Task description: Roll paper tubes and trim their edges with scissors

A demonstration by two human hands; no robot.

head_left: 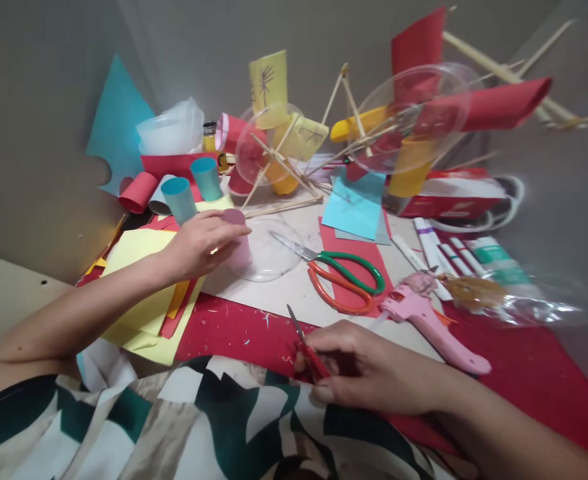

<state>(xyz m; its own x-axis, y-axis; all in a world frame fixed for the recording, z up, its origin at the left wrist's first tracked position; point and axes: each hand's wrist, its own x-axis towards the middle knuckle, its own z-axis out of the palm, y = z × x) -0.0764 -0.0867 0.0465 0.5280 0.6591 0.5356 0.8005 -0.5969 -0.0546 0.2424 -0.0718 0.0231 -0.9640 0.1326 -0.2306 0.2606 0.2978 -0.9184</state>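
Note:
My left hand [203,243] is closed around a small pink paper tube [239,250], which stands upright at the edge of a clear plastic disc [277,257]. Low at the front, my right hand [357,363] grips small red-handled scissors [315,361], their tip pointing up and left. Larger scissors [347,265] with one green and one orange handle lie just beyond, tips over the disc. Two blue paper tubes [178,200] stand behind my left hand, with a red tube [139,192] lying on its side further left.
Two stick-and-paper windmill models [277,150] fill the back. A pink glue gun [431,320] lies right, near markers [427,240] and a plastic bag [519,300]. Yellow sheets [141,280] are stacked left. Light blue squares [355,203] lie behind the large scissors; grey walls enclose the table.

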